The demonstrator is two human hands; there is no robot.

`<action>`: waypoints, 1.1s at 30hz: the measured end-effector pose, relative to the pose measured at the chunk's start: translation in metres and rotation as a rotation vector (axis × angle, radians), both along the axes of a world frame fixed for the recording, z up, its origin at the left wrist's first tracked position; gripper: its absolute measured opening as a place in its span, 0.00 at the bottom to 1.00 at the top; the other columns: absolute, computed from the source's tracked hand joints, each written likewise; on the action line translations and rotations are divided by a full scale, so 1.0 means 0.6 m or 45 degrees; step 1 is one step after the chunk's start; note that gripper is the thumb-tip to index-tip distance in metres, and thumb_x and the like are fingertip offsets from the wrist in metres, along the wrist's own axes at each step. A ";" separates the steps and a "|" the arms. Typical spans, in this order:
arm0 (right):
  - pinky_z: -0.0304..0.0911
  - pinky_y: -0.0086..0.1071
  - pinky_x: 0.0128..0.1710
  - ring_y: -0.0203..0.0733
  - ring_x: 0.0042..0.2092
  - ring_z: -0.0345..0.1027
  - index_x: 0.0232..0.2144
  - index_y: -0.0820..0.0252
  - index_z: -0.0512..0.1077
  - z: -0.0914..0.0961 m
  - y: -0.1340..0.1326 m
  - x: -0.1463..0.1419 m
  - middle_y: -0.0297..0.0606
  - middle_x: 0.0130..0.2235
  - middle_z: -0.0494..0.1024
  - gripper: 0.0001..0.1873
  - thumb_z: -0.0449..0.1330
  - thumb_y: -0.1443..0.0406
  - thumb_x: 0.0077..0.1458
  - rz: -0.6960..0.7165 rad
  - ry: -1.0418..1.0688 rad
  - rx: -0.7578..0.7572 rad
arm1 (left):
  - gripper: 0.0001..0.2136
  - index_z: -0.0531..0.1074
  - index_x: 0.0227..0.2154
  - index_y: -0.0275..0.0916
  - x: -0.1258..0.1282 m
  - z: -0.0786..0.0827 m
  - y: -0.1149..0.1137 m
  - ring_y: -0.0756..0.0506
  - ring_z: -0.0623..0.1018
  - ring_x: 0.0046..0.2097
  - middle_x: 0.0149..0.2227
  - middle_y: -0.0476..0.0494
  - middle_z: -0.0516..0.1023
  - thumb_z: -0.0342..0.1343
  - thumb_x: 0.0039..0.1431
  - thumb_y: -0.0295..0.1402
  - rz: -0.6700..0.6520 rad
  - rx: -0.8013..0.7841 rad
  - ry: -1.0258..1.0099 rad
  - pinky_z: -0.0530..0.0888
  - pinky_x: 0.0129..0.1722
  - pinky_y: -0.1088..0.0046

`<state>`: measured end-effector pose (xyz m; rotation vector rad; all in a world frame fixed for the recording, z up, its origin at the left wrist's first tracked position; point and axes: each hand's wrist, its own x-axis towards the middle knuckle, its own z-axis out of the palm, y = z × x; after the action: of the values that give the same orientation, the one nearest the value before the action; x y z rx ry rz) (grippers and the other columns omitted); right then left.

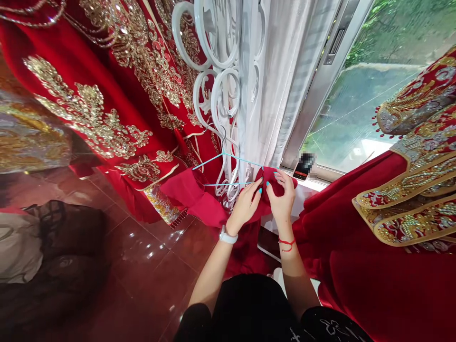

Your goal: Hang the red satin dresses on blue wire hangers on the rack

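A light blue hanger (241, 158) hangs by its hook against the white scrollwork rack. Red cloth (206, 202) hangs on its left side, and more red cloth is bunched at its right end. My left hand (245, 204) is at the right end of the hanger's lower bar, fingers closed on the red cloth there. Beside it, my right hand (282, 192) pinches the bunched cloth between thumb and fingers near the hanger's right tip. The fingertips of both hands almost meet; folds hide what lies between them.
A white metal scroll rack (226, 92) stands ahead, before a white curtain (272, 80). Red gowns with gold embroidery (103, 128) hang left; another beaded red gown (409, 199) is right. A phone (302, 167) lies on the window sill. Dark sheer fabric (71, 237) sits lower left.
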<state>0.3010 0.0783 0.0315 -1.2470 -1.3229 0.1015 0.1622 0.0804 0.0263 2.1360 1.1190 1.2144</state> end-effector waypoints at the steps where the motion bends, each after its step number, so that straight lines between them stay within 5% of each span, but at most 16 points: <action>1: 0.71 0.44 0.55 0.46 0.51 0.73 0.58 0.55 0.70 -0.005 -0.001 0.001 0.46 0.51 0.78 0.24 0.57 0.64 0.59 0.003 0.057 0.008 | 0.18 0.71 0.59 0.38 -0.017 0.000 -0.011 0.43 0.76 0.62 0.58 0.36 0.78 0.45 0.71 0.32 0.016 0.000 -0.029 0.71 0.64 0.62; 4: 0.71 0.44 0.55 0.47 0.51 0.73 0.57 0.56 0.70 -0.007 0.004 0.009 0.46 0.51 0.77 0.24 0.58 0.62 0.58 -0.074 0.095 0.004 | 0.15 0.74 0.52 0.40 -0.080 0.004 -0.040 0.44 0.80 0.54 0.51 0.39 0.82 0.47 0.68 0.30 0.264 0.037 -0.134 0.75 0.58 0.63; 8: 0.63 0.52 0.61 0.54 0.58 0.66 0.58 0.56 0.70 0.011 0.030 -0.002 0.49 0.57 0.73 0.27 0.62 0.60 0.57 -0.146 -0.178 -0.076 | 0.11 0.74 0.47 0.40 -0.170 0.027 -0.049 0.40 0.77 0.53 0.48 0.38 0.80 0.54 0.63 0.33 1.005 0.314 -0.162 0.72 0.59 0.56; 10: 0.59 0.55 0.63 0.57 0.61 0.62 0.57 0.56 0.72 0.018 0.047 -0.016 0.50 0.58 0.72 0.25 0.60 0.61 0.58 -0.159 -0.330 -0.142 | 0.20 0.71 0.53 0.39 -0.204 0.041 -0.036 0.36 0.74 0.59 0.54 0.35 0.77 0.61 0.58 0.36 1.244 0.368 -0.066 0.67 0.64 0.51; 12: 0.59 0.54 0.62 0.56 0.60 0.62 0.55 0.56 0.75 0.021 0.062 -0.025 0.50 0.56 0.74 0.21 0.57 0.65 0.59 -0.160 -0.417 -0.199 | 0.28 0.68 0.58 0.38 -0.227 0.051 -0.017 0.33 0.71 0.62 0.59 0.33 0.74 0.64 0.54 0.37 1.272 0.288 0.081 0.64 0.66 0.50; 17: 0.65 0.47 0.53 0.54 0.54 0.69 0.53 0.56 0.77 0.029 0.073 -0.019 0.47 0.52 0.79 0.23 0.51 0.72 0.58 -0.095 -0.550 -0.278 | 0.19 0.73 0.54 0.37 -0.252 0.049 0.016 0.35 0.75 0.60 0.56 0.33 0.77 0.54 0.60 0.29 1.173 0.114 0.263 0.68 0.64 0.54; 24: 0.64 0.38 0.40 0.51 0.43 0.72 0.48 0.57 0.78 0.048 0.066 -0.020 0.47 0.43 0.81 0.17 0.55 0.69 0.60 -0.221 -0.645 -0.397 | 0.17 0.74 0.53 0.37 -0.257 0.052 0.013 0.33 0.77 0.57 0.54 0.31 0.79 0.54 0.62 0.32 1.220 0.080 0.351 0.71 0.61 0.52; 33: 0.58 0.35 0.34 0.53 0.42 0.74 0.47 0.59 0.78 0.068 0.062 -0.041 0.52 0.41 0.81 0.17 0.53 0.72 0.62 -0.320 -0.841 -0.633 | 0.19 0.72 0.54 0.32 -0.251 0.062 0.013 0.32 0.76 0.59 0.55 0.26 0.77 0.47 0.62 0.26 1.195 0.066 0.616 0.71 0.60 0.53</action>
<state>0.2762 0.1156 0.0722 -1.9698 -1.7467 -0.1894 0.0117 0.0881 0.0636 2.0175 2.5019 1.0522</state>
